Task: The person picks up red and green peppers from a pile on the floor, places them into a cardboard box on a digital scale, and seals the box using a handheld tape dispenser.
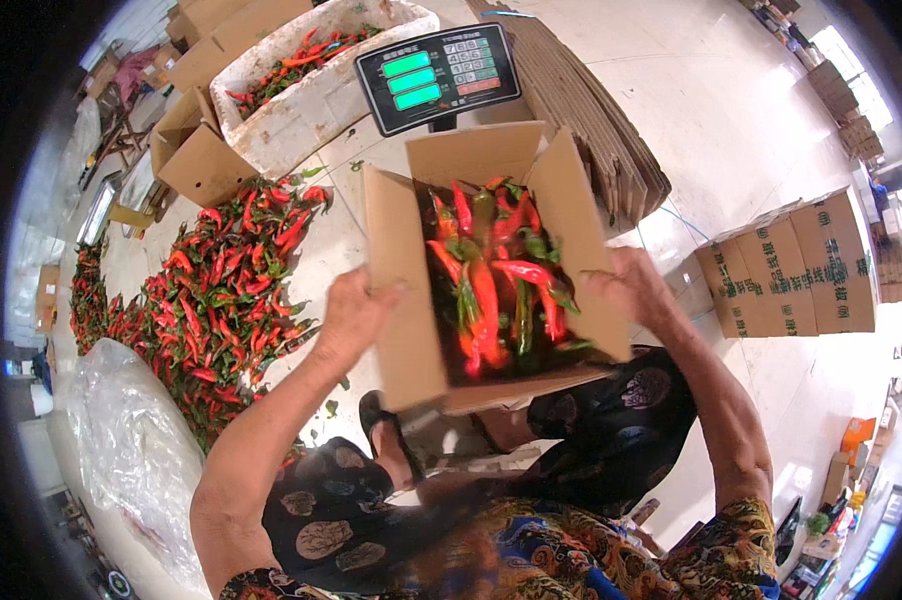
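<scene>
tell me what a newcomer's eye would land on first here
Likely the open box of red and green peppers at the middle, held between the left hand and the right hand. Next, perhaps, the scale display glowing green just beyond it, then the big pepper heap on the floor to the left.

Bright, rim-warped, centre perhaps blurred
</scene>
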